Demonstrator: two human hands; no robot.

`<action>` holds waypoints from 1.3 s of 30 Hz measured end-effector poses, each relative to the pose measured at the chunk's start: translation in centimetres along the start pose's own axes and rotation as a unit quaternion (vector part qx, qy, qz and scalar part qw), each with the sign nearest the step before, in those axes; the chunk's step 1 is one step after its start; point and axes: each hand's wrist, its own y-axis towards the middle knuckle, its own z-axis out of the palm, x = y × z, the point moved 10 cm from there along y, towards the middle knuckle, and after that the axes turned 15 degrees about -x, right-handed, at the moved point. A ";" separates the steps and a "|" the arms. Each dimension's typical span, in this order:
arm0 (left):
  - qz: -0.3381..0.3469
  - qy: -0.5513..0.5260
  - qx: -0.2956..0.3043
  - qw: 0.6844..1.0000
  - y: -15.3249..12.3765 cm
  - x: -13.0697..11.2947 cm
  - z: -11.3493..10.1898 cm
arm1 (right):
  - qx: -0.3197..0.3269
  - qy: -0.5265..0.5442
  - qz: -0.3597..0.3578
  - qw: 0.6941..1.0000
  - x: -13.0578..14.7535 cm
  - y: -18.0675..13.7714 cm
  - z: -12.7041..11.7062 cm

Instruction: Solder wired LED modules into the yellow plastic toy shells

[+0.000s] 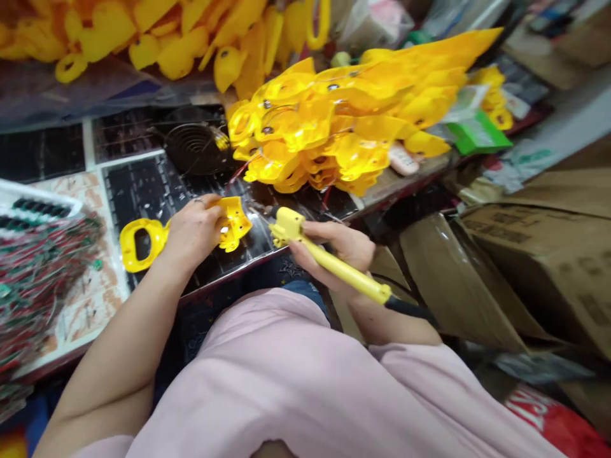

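Observation:
My left hand [196,230] is closed on a yellow plastic shell [235,222] at the bench's front edge. The shell's oval ring end [143,245] sticks out to the left of the hand. My right hand [341,248] grips a yellow soldering gun [329,257], a pistol-shaped tool with a black cord [405,307] leaving its handle. The gun's head points left toward the shell, a short gap apart from it. Its fine tip is blurred.
A heap of yellow shells with thin wires [329,121] covers the back of the bench. More yellow parts [157,38] hang over the far left. Bundled red and green wires [52,273] lie at left, a dark round coil [195,147] behind. Cardboard boxes [548,248] stand right.

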 end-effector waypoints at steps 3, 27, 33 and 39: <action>0.006 0.008 -0.010 1.000 0.5 0.4 -0.4 | -0.027 -0.013 -0.001 1.000 -0.4 0.3 -1.5; -0.006 -0.030 0.102 0.994 -0.1 3.6 -4.3 | -0.548 -0.009 0.049 0.835 -11.0 -7.2 -30.1; 0.021 -0.012 0.165 0.986 -3.0 6.0 -2.5 | -0.591 0.011 0.199 0.782 -15.9 -11.1 -29.6; -0.018 -0.079 0.019 0.997 -0.5 3.1 -8.1 | -0.621 0.031 0.248 0.743 -18.6 -12.6 -29.9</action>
